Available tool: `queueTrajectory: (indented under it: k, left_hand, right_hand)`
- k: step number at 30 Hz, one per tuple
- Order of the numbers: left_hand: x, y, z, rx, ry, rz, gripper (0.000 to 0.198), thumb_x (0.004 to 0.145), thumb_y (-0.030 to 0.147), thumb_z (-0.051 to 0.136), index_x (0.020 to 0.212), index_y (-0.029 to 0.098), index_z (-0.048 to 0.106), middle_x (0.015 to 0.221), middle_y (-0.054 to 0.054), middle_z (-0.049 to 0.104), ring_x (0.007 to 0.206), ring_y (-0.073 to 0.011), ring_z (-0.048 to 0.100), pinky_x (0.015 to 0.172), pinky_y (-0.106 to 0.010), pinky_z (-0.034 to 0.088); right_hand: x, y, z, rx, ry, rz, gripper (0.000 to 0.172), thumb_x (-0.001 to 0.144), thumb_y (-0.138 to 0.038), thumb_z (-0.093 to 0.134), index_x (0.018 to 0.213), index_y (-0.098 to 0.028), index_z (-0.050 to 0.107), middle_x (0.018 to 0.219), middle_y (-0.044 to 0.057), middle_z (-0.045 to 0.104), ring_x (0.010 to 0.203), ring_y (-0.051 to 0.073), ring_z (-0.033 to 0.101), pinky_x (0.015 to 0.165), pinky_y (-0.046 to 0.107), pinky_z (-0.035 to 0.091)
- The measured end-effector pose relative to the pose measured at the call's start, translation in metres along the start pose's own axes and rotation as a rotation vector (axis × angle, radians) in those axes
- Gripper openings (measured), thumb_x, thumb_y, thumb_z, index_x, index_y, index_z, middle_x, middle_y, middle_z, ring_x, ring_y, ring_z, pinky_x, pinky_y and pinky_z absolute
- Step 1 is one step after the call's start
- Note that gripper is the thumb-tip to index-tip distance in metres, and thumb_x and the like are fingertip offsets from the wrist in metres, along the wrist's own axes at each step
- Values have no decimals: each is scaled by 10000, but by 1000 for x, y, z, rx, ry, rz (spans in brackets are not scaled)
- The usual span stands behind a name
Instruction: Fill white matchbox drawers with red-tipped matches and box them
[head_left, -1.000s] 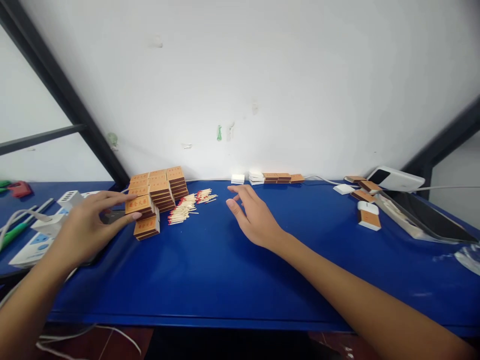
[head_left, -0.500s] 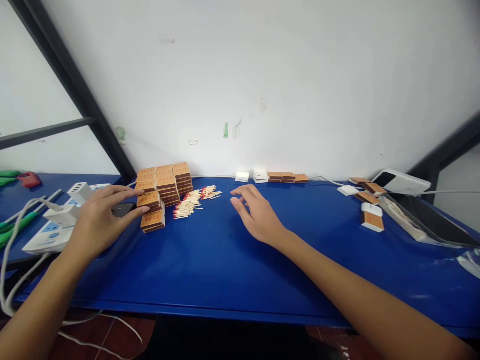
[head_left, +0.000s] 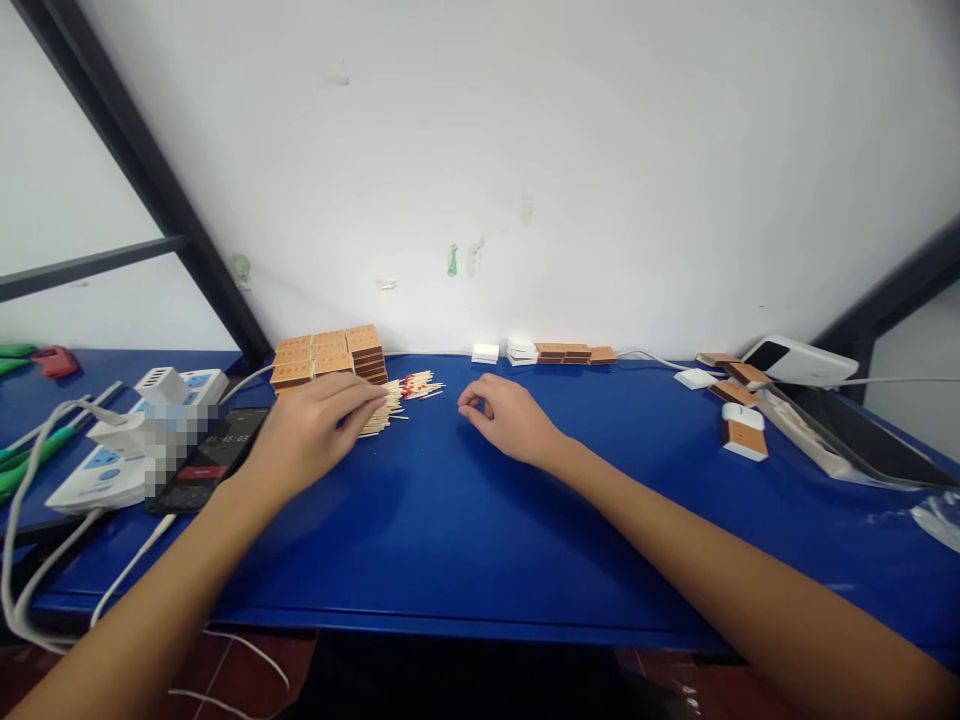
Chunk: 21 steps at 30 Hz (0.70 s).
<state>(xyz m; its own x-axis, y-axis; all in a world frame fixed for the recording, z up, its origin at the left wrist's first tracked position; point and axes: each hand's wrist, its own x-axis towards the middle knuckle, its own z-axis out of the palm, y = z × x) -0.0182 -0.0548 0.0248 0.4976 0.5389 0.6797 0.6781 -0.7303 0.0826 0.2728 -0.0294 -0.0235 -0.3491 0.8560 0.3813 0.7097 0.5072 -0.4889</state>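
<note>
My left hand [head_left: 319,430] is at the loose matches [head_left: 379,420], its thumb and fingertips pinched together at their left edge. Whether a match is between those fingertips is too small to tell. Behind this hand rises a block of stacked orange matchboxes [head_left: 330,345], its lower front partly covered by the hand. A smaller cluster of matches with red heads [head_left: 421,385] lies just beyond the pile. My right hand [head_left: 510,415] hovers right of the matches, apart from them, fingers curled in to the thumb, with nothing visible in them.
Along the wall are white inner trays [head_left: 521,350] and a row of matchboxes [head_left: 574,354]. Several more boxes [head_left: 745,438] lie at right near a white power bank [head_left: 802,360]. On the left are a power strip [head_left: 105,480], a phone [head_left: 217,460] and cables.
My left hand has left the front matchboxes and moved right to the matches, its fingers closing to a pinch. My right hand's fingers have curled together nearly in place.
</note>
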Motion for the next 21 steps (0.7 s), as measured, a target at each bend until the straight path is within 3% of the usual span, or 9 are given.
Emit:
queueTrajectory:
  k: [2,5,11,16,19,21]
  left_hand:
    - [19,0,18,-7,-96,-23,258,1047,346,581,1160,240,786,1046,-59,805,882,-211,746,811,-318,553]
    - [32,-3,44,-28,-136,-58,292,1041,364,596,1236,226,763,976,-53,799,739,-185,710,703,-291,508]
    - [5,2,71,-120,-99,-48,258,1017,339,636,1207,232,773,914,-19,800,633,-143,668,672,-264,504]
    - [4,-1,67,-204,-75,-125,240,1009,347,648,1169,216,770,851,8,759,535,-107,564,622,-255,489]
    - [11,-6,63,-183,-71,-216,296,1009,378,655,1239,213,742,942,-7,760,564,-111,568,668,-273,506]
    - [13,-8,62,-175,-78,-241,356,1006,418,670,1293,213,715,1051,-28,754,595,-113,584,716,-293,523]
  right_hand:
    - [19,4,1,-60,-69,-2,92,959,-180,655,993,-190,741,992,52,734,834,154,633,780,296,462]
    - [51,13,-2,-109,-138,16,93,965,-207,669,976,-197,761,954,34,764,818,142,651,769,270,468]
    - [99,50,-24,-300,-36,187,177,941,-215,731,1085,-116,760,1174,181,724,1022,260,663,882,353,464]
    - [99,61,-31,-360,-81,208,83,963,-175,704,951,-137,777,1122,153,702,947,238,654,809,330,432]
    - [84,41,-30,-355,-70,131,111,1009,-216,661,1020,-172,762,1121,115,672,937,213,631,798,313,414]
    - [71,19,-27,-273,-92,-28,67,992,-219,694,988,-182,750,1049,78,656,898,190,614,791,297,408]
